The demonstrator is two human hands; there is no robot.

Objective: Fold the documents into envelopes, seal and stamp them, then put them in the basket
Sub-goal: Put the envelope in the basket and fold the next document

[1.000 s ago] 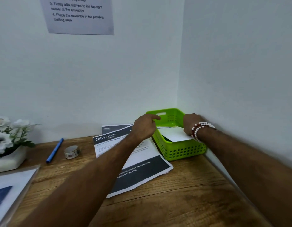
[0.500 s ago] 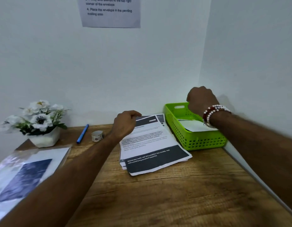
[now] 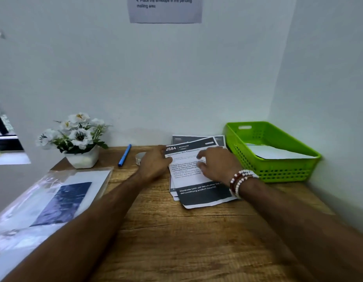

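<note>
While your left hand pinches the top document by its left edge, your right hand rests loosely spread on its middle, long axis pointing away from you.

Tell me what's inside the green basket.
A white envelope lies flat inside the green basket. The basket's near wall covers the envelope's front edge, and the envelope hides anything that may lie beneath it.
</note>
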